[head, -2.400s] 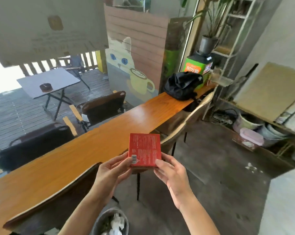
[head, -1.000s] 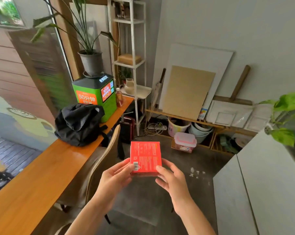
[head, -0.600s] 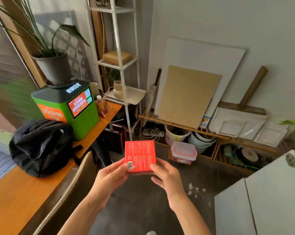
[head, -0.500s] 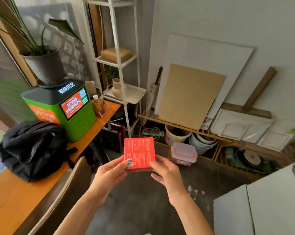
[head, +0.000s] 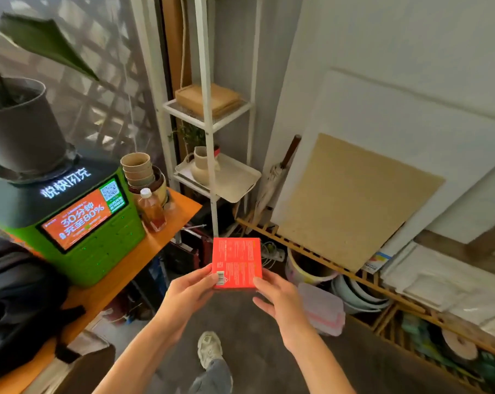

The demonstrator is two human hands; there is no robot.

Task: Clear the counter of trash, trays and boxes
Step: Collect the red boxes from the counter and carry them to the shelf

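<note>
A flat red box (head: 236, 261) with a barcode on its lower left corner is held upright in front of me, above the floor and to the right of the wooden counter (head: 166, 234). My left hand (head: 188, 297) grips its lower left edge. My right hand (head: 277, 300) grips its lower right edge. On the counter's far end stand a stack of paper cups (head: 137, 169) and a small bottle of amber liquid (head: 152, 211).
A green charging kiosk (head: 78, 223) carries a potted plant (head: 19, 129); a black bag (head: 19, 302) lies beside it. A white metal shelf (head: 209, 120) holds a tan box, a tray and a jug. Boards lean on the right wall above a low wooden rack (head: 340, 268) with bowls and a lidded container.
The view has swung right from the long counter and moved closer to its far end and the white shelf. Both hands have kept hold of the red box throughout.
</note>
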